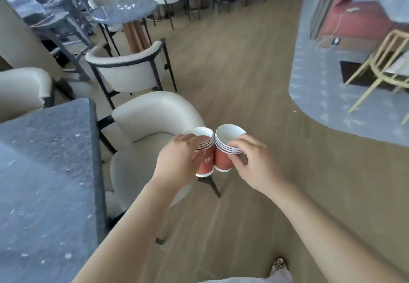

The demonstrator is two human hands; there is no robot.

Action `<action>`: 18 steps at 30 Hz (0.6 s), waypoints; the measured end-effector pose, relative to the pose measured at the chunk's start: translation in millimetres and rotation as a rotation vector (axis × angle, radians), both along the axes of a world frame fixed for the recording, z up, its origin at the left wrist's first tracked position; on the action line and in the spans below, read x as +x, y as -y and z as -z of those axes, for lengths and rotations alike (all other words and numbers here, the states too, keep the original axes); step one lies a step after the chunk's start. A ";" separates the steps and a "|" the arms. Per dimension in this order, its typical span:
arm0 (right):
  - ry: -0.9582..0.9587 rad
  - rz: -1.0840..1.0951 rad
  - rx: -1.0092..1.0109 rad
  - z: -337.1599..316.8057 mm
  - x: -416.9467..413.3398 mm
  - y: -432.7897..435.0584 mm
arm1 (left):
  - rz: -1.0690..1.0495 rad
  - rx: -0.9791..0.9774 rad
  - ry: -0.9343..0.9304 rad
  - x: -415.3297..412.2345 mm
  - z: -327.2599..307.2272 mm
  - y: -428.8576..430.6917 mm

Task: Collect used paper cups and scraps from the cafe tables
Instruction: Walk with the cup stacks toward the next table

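Note:
Two stacks of red paper cups with white rims are held side by side, touching, above a cream chair. My left hand (177, 156) grips the left stack of cups (205, 163) from its left side, fingers over the rims. My right hand (250, 161) holds the right stack of cups (223, 150) from the right, fingertips on the rims. Each stack is made of several nested cups and both open upward, tilted slightly away from me.
A dark speckled table (44, 172) fills the left. Cream chairs (155, 114) stand beside it and further back (126, 70). A round grey table (126, 9) stands beyond. Wooden floor (243, 61) runs ahead; a blue rug (321, 96) with a yellow chair (380, 61) lies right.

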State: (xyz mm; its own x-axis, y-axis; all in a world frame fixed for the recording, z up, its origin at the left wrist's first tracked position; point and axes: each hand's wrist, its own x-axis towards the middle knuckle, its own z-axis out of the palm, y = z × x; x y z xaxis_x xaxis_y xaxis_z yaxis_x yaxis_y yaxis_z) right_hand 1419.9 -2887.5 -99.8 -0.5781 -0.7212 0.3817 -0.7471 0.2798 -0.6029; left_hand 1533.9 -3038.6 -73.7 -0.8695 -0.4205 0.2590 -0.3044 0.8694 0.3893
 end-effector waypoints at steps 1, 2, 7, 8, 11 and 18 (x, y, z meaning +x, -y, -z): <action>-0.003 0.034 0.005 -0.5 -16.8 -17.3 | 0.030 -0.001 -0.001 -22.9 0.6 -12.5; -0.011 0.071 0.019 -1.0 -34.7 -35.1 | 0.056 0.000 0.000 -46.7 1.7 -26.7; -0.033 0.254 0.075 0.7 -124.8 -129.4 | 0.195 0.042 -0.017 -159.5 11.3 -111.5; -0.033 0.280 0.083 2.1 -140.7 -147.2 | 0.223 0.042 -0.009 -180.2 13.6 -127.4; -0.020 0.358 0.097 5.9 -184.0 -196.6 | 0.303 0.063 0.027 -238.9 19.0 -169.9; 0.020 0.464 0.169 16.7 -264.4 -266.8 | 0.468 0.063 0.134 -342.8 26.8 -233.4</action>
State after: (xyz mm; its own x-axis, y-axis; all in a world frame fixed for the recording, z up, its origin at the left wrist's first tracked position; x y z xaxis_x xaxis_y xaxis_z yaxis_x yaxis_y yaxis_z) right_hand 1155.5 -2620.8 -116.5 -0.8589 -0.4371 0.2667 -0.5093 0.6755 -0.5332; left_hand 1191.1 -2805.2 -100.5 -0.9929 0.0117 0.1187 0.0620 0.9008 0.4298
